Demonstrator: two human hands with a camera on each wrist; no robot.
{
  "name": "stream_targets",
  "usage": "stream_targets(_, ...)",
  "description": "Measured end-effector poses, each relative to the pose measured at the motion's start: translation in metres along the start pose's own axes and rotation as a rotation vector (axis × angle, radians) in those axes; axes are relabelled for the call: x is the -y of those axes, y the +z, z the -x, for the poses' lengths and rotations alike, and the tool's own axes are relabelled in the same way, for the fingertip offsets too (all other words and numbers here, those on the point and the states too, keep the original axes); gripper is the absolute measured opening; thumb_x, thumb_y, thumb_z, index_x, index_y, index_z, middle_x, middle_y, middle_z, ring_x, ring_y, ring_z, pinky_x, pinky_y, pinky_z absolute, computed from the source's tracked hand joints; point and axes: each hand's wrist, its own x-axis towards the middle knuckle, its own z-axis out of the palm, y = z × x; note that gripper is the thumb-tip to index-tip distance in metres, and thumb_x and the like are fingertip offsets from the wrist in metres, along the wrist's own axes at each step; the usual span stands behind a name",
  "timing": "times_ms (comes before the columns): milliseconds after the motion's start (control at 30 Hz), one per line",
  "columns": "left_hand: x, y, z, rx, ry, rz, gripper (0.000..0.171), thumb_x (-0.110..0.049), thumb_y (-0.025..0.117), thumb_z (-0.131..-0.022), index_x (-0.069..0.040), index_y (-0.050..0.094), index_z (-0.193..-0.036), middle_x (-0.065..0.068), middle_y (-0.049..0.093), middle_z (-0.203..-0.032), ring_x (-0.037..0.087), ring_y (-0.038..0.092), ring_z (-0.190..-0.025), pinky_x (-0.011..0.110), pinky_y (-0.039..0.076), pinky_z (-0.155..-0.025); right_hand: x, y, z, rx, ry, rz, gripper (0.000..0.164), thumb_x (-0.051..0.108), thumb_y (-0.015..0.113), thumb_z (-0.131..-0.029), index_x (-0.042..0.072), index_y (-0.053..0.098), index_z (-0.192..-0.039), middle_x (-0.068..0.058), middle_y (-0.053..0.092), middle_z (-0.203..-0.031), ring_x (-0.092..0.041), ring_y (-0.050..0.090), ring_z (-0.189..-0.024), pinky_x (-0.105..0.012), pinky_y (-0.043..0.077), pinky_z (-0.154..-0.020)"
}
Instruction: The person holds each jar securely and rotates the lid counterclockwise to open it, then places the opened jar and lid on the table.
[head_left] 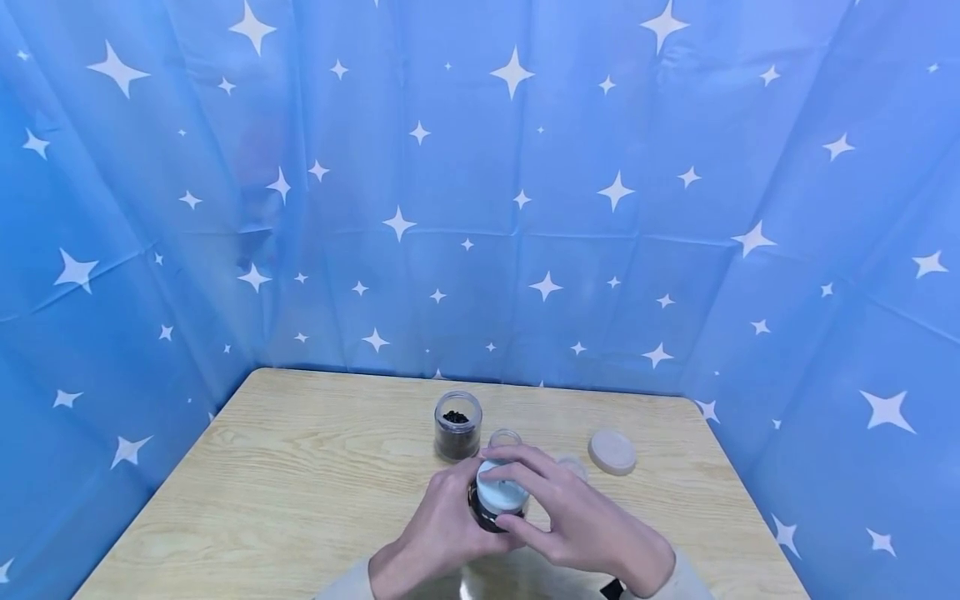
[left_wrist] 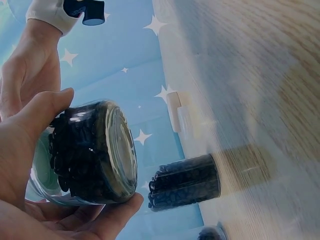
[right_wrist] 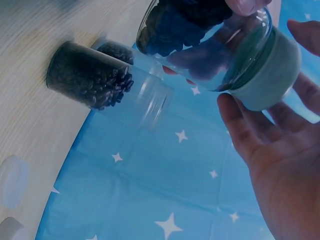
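Note:
A glass jar part filled with dark beans is held up off the table and tilted. My left hand grips it round the side, its thumb and fingers on the glass in the left wrist view. A pale green lid sits on the jar's mouth. Across this lid my right hand spreads its fingers, with the thumb at the opposite edge. From the right wrist view, those fingertips touch the lid's rim; whether it is threaded on, I cannot tell.
An uncovered glass jar of dark beans stands beyond my hands. Another jar is mostly hidden behind my right hand. On the table's right lie a pinkish lid and a translucent lid. A blue star-patterned curtain hangs behind the wooden table.

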Motion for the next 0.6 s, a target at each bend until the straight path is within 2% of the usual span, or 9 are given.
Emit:
stream_targets(267, -0.002, 0.001, 0.001, -0.014, -0.004, -0.036, 0.068, -0.035, 0.105, -0.080, -0.019, 0.074, -0.139, -0.010, 0.082, -0.118, 0.001, 0.074, -0.104, 0.026, 0.066, -0.091, 0.008, 0.004, 0.000, -0.050, 0.065, 0.085, 0.056, 0.032, 0.088, -0.107, 0.016, 0.067, -0.156, -0.007, 0.065, -0.162, -0.025, 0.072, -0.144, -0.024, 0.055, -0.125)
stream_targets(433, -0.003, 0.001, 0.001, -0.028, 0.007, -0.055, 0.069, -0.030, 0.105, -0.078, -0.016, 0.075, -0.138, -0.009, 0.082, -0.120, 0.003, 0.076, -0.106, 0.027, 0.066, -0.092, 0.012, 0.009, 0.000, -0.107, 0.139, 0.127, 0.064, 0.040, 0.092, -0.103, 0.017, 0.067, -0.158, -0.003, 0.068, -0.158, -0.022, 0.075, -0.139, -0.036, 0.067, -0.109)
stream_targets(600, -0.005, 0.001, 0.000, -0.039, 0.006, -0.061, 0.067, -0.022, 0.103, -0.075, -0.014, 0.075, -0.135, -0.008, 0.082, -0.116, 0.002, 0.075, -0.105, 0.026, 0.067, -0.092, 0.015, 0.016, -0.001, -0.171, 0.199, 0.165, 0.071, 0.048, 0.095, -0.099, 0.017, 0.066, -0.156, -0.002, 0.070, -0.154, -0.021, 0.075, -0.136, -0.042, 0.069, -0.101)
